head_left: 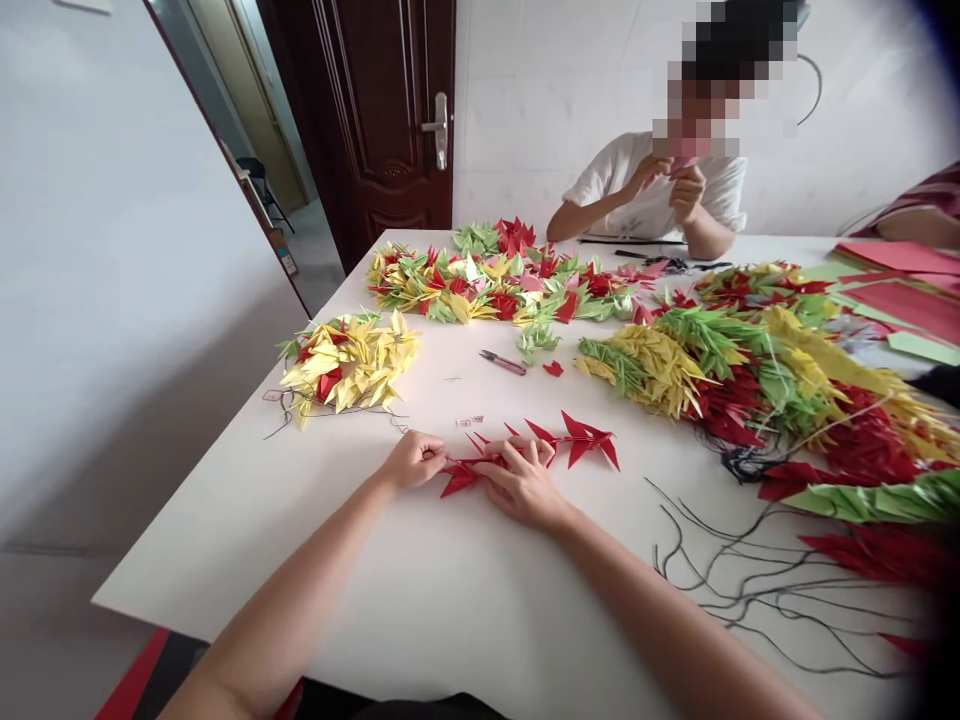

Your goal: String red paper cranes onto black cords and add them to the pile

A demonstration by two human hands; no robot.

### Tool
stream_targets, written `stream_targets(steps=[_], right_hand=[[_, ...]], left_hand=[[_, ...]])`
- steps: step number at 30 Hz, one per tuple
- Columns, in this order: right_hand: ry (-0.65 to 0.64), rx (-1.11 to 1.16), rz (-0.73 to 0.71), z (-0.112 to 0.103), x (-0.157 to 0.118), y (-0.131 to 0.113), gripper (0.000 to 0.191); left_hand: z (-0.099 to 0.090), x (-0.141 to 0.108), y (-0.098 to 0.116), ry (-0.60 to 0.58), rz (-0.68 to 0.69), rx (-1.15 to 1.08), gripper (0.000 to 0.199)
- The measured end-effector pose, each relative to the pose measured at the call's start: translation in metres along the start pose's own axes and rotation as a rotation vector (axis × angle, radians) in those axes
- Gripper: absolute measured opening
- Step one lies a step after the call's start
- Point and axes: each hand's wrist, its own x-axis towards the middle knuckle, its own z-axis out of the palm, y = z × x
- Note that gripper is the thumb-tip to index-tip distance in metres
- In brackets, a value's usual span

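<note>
A strand of red folded-paper cranes [589, 438] lies across the white table [420, 590] in front of me, their pointed wings and tails sticking out. At its left end my left hand [414, 460] is closed in a pinch on the cord. My right hand [525, 485] rests over the middle of the strand, its fingers bent around the red cranes and partly hiding them. Beyond my hands lie a pair of small thread snips [502, 362], a loose red paper piece [553, 369] and two tiny printed labels [471, 421].
Yellow crane strands [352, 365] lie at the left, with a long mixed-colour heap [480, 285] along the back. More bundles [750, 370] and loose black cords [742, 590] cover the right. Red paper sheets [907, 305] lie far right. Across the table sits a co-worker [637, 180].
</note>
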Motion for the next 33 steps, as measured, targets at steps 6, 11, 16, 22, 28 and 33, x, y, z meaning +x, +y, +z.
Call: stream_targets(steps=[6,11,16,22,28,33], right_hand=[[0.049,0.028,-0.031,0.001,0.001,0.0,0.022],[0.065,0.038,-0.033,0.0,0.001,-0.001,0.017],[0.045,-0.002,-0.01,-0.001,0.003,-0.002,0.014],[0.057,-0.062,0.015,0.0,0.003,-0.001,0.018],[0.096,-0.074,0.148,0.002,0.002,-0.001,0.019],[0.091,-0.064,0.232,-0.001,0.003,-0.001,0.022]], left_hand=[[-0.003,-0.001,0.004,-0.023,0.035,-0.023,0.031],[-0.007,-0.003,0.005,-0.053,0.091,-0.016,0.025],[-0.006,-0.006,0.006,0.039,0.171,0.039,0.03],[0.0,-0.007,0.005,0.162,0.218,0.137,0.028],[0.0,-0.009,0.012,0.294,0.214,0.271,0.025],[0.004,-0.008,0.015,0.187,0.237,0.547,0.061]])
